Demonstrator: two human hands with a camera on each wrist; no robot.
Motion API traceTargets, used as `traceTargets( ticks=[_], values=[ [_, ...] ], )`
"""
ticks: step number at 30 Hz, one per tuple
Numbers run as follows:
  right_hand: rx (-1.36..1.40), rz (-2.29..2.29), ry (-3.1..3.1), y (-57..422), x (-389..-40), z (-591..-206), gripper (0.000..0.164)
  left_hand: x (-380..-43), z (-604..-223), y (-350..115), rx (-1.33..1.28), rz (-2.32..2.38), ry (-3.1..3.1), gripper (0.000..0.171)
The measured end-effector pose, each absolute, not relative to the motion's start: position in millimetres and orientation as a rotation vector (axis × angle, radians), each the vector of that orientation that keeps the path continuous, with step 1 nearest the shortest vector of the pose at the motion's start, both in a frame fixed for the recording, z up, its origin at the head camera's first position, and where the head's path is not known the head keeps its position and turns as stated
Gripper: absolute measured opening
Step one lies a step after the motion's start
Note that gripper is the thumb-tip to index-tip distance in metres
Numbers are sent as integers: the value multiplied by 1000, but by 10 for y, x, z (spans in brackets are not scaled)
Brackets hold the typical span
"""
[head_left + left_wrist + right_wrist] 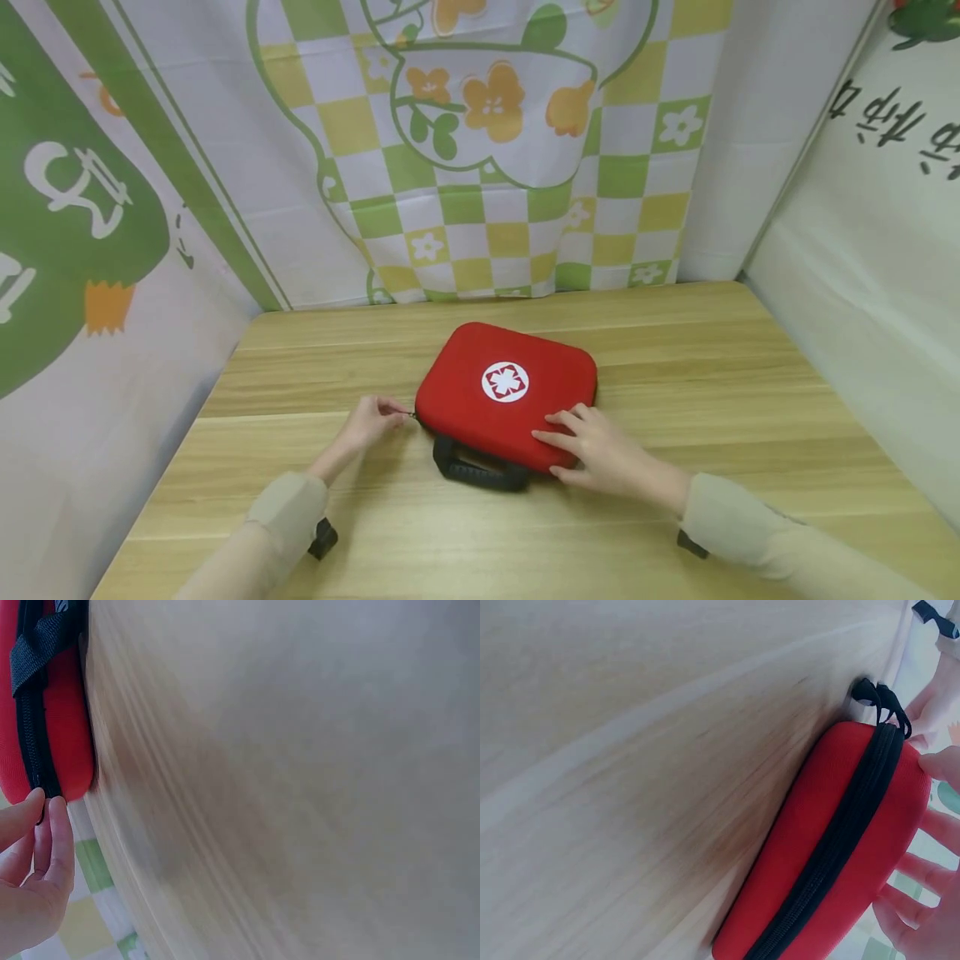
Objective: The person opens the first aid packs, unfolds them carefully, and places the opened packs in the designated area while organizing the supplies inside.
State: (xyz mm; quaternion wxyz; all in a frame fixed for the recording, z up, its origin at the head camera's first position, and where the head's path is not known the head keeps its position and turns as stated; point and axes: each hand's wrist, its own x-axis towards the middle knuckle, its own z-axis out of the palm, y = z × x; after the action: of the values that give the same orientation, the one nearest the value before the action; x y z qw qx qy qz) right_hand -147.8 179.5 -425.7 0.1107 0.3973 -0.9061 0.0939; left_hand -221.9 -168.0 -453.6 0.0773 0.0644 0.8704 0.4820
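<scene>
A red zippered first-aid case [465,367] with a white round emblem lies flat on the wooden table, its black carry handle [480,475] toward the front. At the case's left corner my left hand [372,422] pinches the zipper pull [412,414] between thumb and fingers. The left wrist view shows those fingertips at the end of the black zipper [34,742]. My right hand [606,454] rests on the right front part of the lid with its fingers spread. From the right wrist the zipper along the case's side [832,832] appears closed.
The wooden table [315,358] surrounds the case. A patterned cloth [480,208] hangs at the table's back edge, and printed sheets [847,275] stand along both sides. A black strap piece [323,538] shows at the left sleeve.
</scene>
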Motion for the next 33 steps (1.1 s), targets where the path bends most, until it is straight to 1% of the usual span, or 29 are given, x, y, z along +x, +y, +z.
traceTargets(
  ticks=[15, 22, 28, 30, 31, 32, 33],
  values=[
    [1271, 345, -2565, 1651, -1423, -4284, 45, -2642, -4550, -1616, 89, 1452, 2626, 13],
    [1272, 494, -2601, 1721, -1530, -4258, 41, -2778, -4579, -1543, 75, 1513, 2613, 14],
    [1199, 548, -2724, 1826, -1641, -4242, 47, -2869, -4634, -1492, 1, 1590, 2570, 15],
    [1188, 562, -2752, 1844, -1659, -4241, 49, -2924, -4699, -1511, 27, 1616, 2554, 13],
    [1183, 565, -2765, 1849, -1667, -4243, 50, -2931, -4719, -1527, 73, 1627, 2554, 12],
    [1176, 567, -2778, 1852, -1671, -4242, 50, -3013, -4842, -1578, 157, 1685, 2528, 10],
    [1172, 570, -2787, 1852, -1675, -4242, 50, -3030, -4867, -1594, 180, 1686, 2522, 9]
  ],
)
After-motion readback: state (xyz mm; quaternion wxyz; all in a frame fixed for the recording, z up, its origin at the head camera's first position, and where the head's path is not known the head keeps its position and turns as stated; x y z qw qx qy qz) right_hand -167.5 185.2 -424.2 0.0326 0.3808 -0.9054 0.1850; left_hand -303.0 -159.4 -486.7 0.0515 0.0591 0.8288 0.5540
